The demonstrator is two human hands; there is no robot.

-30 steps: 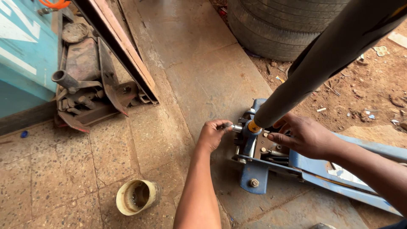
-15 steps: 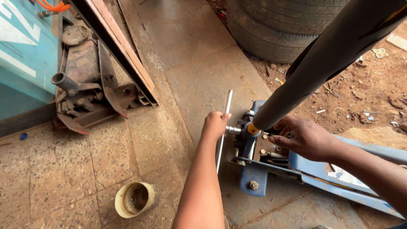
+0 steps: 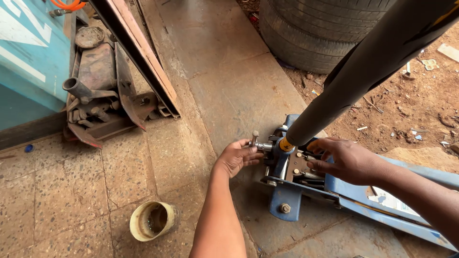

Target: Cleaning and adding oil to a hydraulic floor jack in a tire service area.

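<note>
On the concrete floor [image 3: 229, 81], at about four o'clock in the view, sits a blue jack [image 3: 306, 191], front end toward nine o'clock. Left hand [image 3: 237, 156] closed around a steel T-bar [image 3: 258, 143] at the jack's nine o'clock side, fingers wrapped on the short shaft, cross-end poking up just past the knuckles. Right hand [image 3: 346, 160] resting on the jack's top by the springs, fingers spread narrow, touching but gripping nothing that shows. Rising from the socket between both hands toward one o'clock, a thick grey handle [image 3: 377, 62], blocking the air above the right wrist.

Open room: bare concrete from ten to twelve o'clock of the left hand, wide and free as far as the slanted rusty beam [image 3: 138, 52]. Beyond that edge, at ten o'clock, a heap of scrap [image 3: 100, 95] against a teal panel [image 3: 26, 62]. At seven o'clock of the left forearm, well apart, a dirty cream tub [image 3: 152, 220] lying on its side. At twelve o'clock, stacked tyres [image 3: 320, 28]; past the slab's edge at two o'clock, red dirt [image 3: 420, 105] with litter.

Against half a second ago: long rod then standing up past the left hand, now turned so only its end shows; left hand shifted slightly lower. Right hand, jack and tub unmoved.
</note>
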